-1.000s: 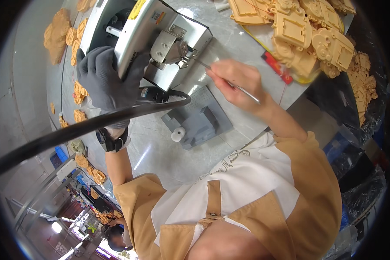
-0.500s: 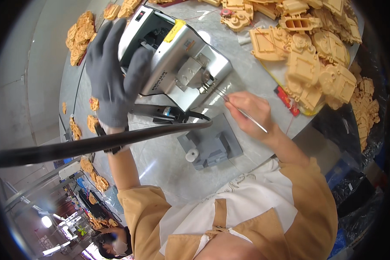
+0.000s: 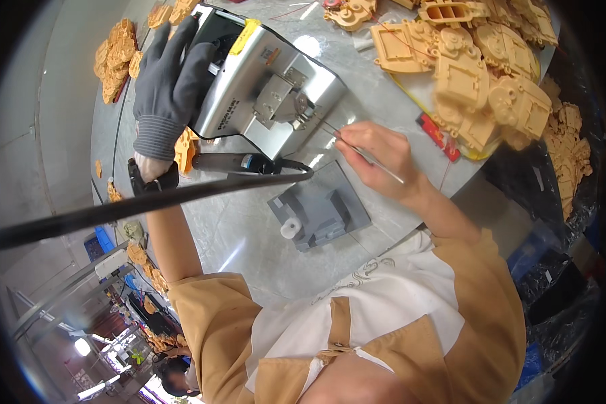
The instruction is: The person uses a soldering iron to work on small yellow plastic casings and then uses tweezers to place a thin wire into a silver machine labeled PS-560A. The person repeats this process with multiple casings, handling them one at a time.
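Note:
My left hand (image 3: 168, 87), in a grey knitted glove, lies against the left side of a silver-and-black benchtop machine (image 3: 232, 108). Its fingers are stretched out and apart, with the thumb near the machine's open top. Between the bare fingers of my right hand (image 3: 380, 151) is a pair of thin metal tweezers (image 3: 392, 174). Their tips point at the small metal mechanism (image 3: 276, 101) on the machine's front; whether they touch it I cannot tell. Yellow tape (image 3: 245, 37) covers part of the machine's upper edge.
A grey fixture block (image 3: 333, 209) with a white round piece (image 3: 290, 229) sits nearer me. Behind the thick black cable (image 3: 148, 200) lies a dark cylindrical tool (image 3: 219, 162). Tan plastic housings (image 3: 461, 81) pile up at right, beside a red card (image 3: 438, 137). Another person (image 3: 175, 374) is at lower left.
The view has shifted, so the machine and fixture appear further left and higher. My left hand has slid back along the machine's side, with its fingers less spread. The tweezers stay near the mechanism.

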Demonstrator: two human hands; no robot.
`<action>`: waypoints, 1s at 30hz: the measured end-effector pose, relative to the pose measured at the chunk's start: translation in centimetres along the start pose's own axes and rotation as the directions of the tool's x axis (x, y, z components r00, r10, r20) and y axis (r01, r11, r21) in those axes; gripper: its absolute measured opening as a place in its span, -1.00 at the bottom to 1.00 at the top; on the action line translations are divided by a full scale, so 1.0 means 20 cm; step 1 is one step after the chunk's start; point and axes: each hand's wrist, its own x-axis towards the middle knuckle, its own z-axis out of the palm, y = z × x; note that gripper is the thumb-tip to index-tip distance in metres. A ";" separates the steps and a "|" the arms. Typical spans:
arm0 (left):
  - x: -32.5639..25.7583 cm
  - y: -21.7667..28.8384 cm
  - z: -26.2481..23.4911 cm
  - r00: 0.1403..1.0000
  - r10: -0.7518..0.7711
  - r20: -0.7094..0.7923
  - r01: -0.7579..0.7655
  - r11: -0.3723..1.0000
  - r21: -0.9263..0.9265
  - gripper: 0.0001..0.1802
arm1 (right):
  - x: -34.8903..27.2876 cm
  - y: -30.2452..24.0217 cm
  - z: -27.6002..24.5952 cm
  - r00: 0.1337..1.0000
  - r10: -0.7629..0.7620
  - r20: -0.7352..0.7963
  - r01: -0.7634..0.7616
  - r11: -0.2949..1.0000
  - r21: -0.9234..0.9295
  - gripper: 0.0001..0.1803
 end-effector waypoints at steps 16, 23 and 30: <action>-0.10 0.37 0.06 0.686 -0.725 -0.061 0.511 0.540 -0.669 -0.43 | 0.01 -0.08 -0.06 0.942 0.266 -0.205 -0.219 0.949 0.226 -0.82; 0.03 0.07 -0.04 0.514 -0.830 0.217 0.711 0.271 -0.649 -0.52 | 0.22 -0.11 -0.04 0.943 0.161 -0.290 -0.073 0.954 0.290 -0.74; -0.17 -0.18 0.10 0.575 -0.790 0.213 0.551 0.182 -0.814 -0.59 | 0.41 -0.07 0.01 0.953 0.014 -0.304 0.043 0.983 0.180 -0.77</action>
